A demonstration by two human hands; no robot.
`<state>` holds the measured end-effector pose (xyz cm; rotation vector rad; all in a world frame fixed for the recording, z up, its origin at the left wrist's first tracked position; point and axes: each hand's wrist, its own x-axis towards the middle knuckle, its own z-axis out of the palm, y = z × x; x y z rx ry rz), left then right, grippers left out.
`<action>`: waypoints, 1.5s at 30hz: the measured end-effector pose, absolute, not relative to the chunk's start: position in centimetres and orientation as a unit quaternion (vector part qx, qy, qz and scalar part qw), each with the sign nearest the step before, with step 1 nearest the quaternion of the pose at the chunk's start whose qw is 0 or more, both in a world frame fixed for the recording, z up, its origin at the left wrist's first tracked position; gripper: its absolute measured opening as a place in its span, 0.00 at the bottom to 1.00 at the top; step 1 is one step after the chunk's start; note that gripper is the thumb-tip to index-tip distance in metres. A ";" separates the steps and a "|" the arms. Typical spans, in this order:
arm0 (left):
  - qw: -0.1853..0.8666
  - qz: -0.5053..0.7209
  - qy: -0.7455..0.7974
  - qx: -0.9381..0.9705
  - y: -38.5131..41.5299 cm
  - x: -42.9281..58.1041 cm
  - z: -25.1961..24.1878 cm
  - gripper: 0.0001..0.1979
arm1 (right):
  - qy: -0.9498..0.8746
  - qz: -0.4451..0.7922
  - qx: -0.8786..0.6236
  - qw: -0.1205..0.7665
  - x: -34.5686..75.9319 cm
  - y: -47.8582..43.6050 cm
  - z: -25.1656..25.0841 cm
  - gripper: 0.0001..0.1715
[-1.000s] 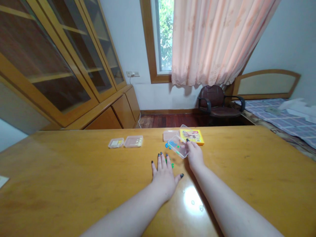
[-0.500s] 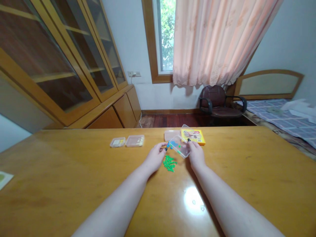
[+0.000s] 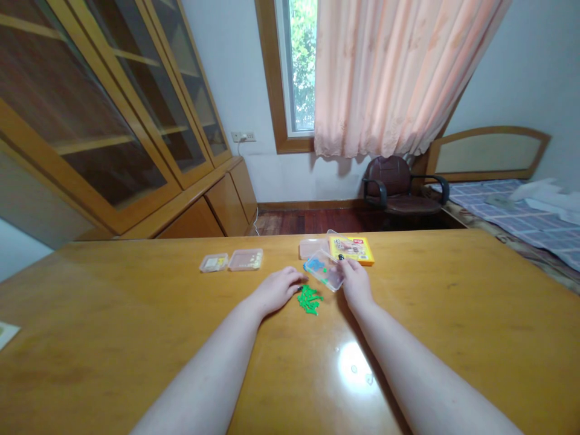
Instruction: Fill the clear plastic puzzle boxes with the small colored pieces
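My right hand [image 3: 356,281] grips the right edge of a clear plastic box [image 3: 336,279], tilted above the table with its lid standing up behind. A few small green bits show in or through it. Blue pieces [image 3: 313,265] appear at its far left side; whether they lie inside or behind it I cannot tell. My left hand [image 3: 281,289] rests low over the table, thumb and fingers apart, at the upper left edge of a pile of small green plastic pieces [image 3: 309,300]. Nothing shows between its fingers.
Behind the held box stand a yellow printed box [image 3: 362,251] and a clear case [image 3: 310,248]. Two more clear cases lie left: one with yellow items [image 3: 214,262], one with pale pieces [image 3: 245,259]. The wooden table's far edge [image 3: 158,240] runs just beyond.
My left hand has moved from the blue pieces beside the clear box down toward the green pile, its fingers parting. My right hand still holds the box in nearly the same place.
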<state>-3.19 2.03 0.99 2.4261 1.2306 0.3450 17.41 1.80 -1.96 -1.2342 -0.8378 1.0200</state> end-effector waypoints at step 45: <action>0.105 0.360 0.547 0.749 2.7 -3.3 0.0 0.09 | -0.442 0.440 -0.548 0.557 17.1 1.4 -1.8 0.18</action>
